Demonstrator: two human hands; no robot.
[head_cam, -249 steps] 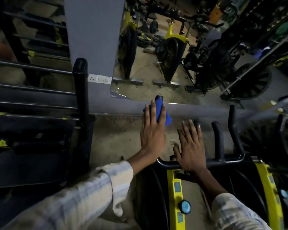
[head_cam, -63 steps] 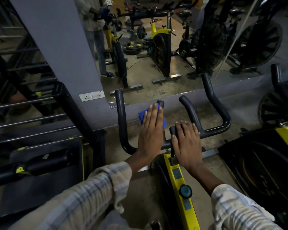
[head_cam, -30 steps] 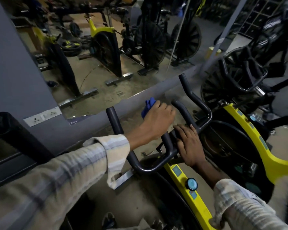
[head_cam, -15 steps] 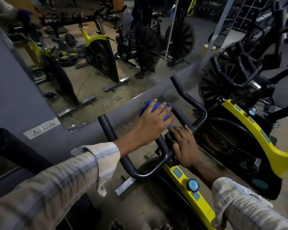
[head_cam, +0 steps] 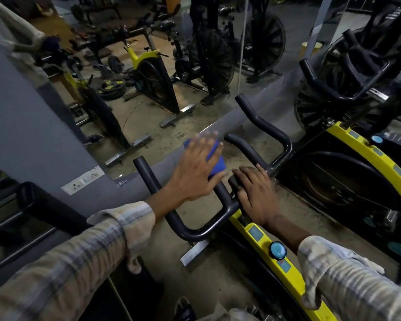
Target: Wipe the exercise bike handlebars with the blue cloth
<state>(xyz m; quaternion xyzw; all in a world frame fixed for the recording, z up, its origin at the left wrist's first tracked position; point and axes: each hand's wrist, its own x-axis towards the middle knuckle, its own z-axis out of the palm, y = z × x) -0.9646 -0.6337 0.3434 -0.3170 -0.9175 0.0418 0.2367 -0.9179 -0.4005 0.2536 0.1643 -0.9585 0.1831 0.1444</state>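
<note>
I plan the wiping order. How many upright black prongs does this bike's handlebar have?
3 visible: left prong, middle prong beside the cloth, and tall right prong. A fourth may be hidden under the left hand.

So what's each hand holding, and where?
Left hand presses the blue cloth flat under its palm; right hand rests on the handlebars centre.

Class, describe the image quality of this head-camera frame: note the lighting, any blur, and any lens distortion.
Head view: dim gym lighting; left hand on the blue cloth slightly motion-blurred; mirror reflections murky; wide-angle lens bends the wall edges; handlebars fairly sharp.
</note>
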